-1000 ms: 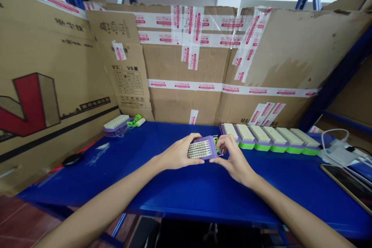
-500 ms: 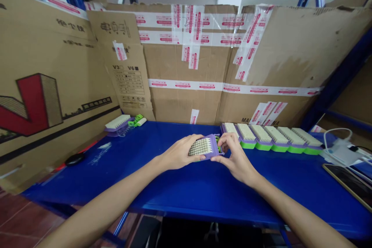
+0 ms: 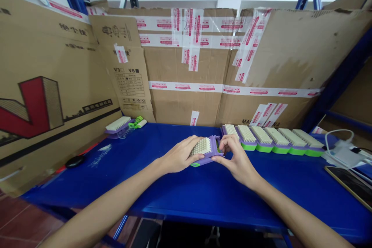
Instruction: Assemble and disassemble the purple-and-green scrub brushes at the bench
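Observation:
Between my two hands, above the table, is a purple and green brush point(image 3: 203, 146) with pale bristles facing up toward me. My left hand point(image 3: 184, 153) is wrapped round its left end, the thumb along the near side and the fingers over the far side, so part of the bristles is hidden. My right hand point(image 3: 234, 155) pinches the right end, where purple prongs stick out around a green part. The right fingertips partly cover that end. Green shows on the brush's lower near edge.
Several similar brushes point(image 3: 277, 139) stand in a row at the back right of the blue table point(image 3: 174, 190). A purple brush point(image 3: 119, 124) and green pieces point(image 3: 136, 123) lie at the back left. A phone point(image 3: 348, 182) and white cables point(image 3: 338, 145) are at the right. Cardboard walls point(image 3: 186, 104) close off the back.
The brush has tilted in my hands, so green now shows along its lower near edge and the green part at its right end is less visible. Both hands keep their grip.

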A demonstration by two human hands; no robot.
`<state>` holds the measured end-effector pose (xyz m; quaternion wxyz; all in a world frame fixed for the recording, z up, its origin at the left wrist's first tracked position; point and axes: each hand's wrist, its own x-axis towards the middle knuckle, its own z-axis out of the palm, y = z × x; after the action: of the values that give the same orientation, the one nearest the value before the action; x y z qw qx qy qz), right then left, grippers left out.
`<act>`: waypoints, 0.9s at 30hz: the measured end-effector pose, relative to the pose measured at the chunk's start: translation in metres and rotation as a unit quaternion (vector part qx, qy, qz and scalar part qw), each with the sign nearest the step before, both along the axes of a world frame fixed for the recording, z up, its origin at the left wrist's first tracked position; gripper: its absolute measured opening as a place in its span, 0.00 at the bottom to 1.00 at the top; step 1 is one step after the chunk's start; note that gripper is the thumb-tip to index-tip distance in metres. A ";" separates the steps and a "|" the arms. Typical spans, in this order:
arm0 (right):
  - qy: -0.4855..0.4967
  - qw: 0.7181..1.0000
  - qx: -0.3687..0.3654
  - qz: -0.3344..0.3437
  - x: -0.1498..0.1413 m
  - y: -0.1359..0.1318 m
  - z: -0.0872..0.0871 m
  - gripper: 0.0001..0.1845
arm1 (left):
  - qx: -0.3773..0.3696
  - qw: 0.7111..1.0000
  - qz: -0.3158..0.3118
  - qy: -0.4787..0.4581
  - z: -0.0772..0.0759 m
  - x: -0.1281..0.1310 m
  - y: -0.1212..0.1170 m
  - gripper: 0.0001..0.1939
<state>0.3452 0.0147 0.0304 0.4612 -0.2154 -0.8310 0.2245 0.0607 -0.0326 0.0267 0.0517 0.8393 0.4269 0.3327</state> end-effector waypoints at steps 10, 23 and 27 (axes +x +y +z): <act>-0.012 1.000 -0.005 0.017 -0.001 -0.005 0.001 0.18 | 0.041 0.999 0.030 0.015 -0.005 -0.007 0.004 0.29; -0.019 1.000 -0.010 -0.011 0.000 -0.007 -0.002 0.39 | 0.087 0.996 0.014 0.003 -0.004 -0.010 0.005 0.28; -0.030 0.999 -0.046 0.000 -0.001 -0.007 -0.005 0.40 | 0.072 0.997 0.005 0.018 -0.003 -0.008 0.003 0.26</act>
<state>0.3439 0.0082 0.0255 0.4256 -0.2428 -0.8334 0.2556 0.0526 -0.0291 0.0236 -0.0180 0.8445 0.4072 0.3473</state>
